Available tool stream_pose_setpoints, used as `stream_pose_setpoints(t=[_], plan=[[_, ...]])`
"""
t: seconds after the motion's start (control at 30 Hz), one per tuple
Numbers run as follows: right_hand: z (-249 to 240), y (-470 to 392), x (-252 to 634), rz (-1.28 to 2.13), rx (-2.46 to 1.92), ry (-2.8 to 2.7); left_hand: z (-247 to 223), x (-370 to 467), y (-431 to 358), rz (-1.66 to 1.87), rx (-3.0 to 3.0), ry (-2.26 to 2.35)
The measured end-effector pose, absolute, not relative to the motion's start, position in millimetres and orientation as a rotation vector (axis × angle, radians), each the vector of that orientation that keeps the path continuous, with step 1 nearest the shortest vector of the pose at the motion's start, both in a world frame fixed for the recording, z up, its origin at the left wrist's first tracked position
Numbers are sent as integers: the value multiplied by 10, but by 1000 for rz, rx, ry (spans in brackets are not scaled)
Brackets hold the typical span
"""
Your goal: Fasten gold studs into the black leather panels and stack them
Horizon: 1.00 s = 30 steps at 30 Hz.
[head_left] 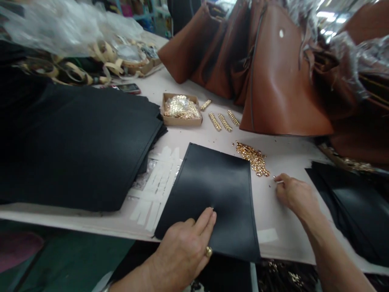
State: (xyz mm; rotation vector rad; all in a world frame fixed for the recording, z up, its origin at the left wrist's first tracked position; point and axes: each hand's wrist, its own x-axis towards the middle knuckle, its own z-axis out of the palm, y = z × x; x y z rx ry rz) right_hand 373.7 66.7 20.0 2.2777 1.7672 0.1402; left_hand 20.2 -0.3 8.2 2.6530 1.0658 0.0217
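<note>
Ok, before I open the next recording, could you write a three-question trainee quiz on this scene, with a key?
1. Count: how many short gold strips lie between the cardboard box and the brown bags?
2. True or false: the left hand touches the black panel directly in front of the person.
3. Which is nearest the right hand?
A. the cardboard box
B. the loose gold pieces
C. the brown bags

Key: 1. Four; 2. True; 3. B

One open brown cardboard box (pixel 182 121); right of it, four ribbed gold strips (pixel 225 122); nearer than it, one black leather-like panel (pixel 225 182), two bare hands (pixel 187 243).
</note>
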Motion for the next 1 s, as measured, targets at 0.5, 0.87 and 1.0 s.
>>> stream_pose_setpoints(t=[0.5, 0.87, 1.0], plan=[[298, 268, 2339, -1756, 2562, 2009, -53, 156, -58, 200, 2701, 1045], [277, 329, 2079, -1293, 2124, 2229, -72, 118, -66, 320, 2758, 996], [290, 373, 2040, -1343, 2129, 2145, -78, 118, -62, 356, 2732, 982]])
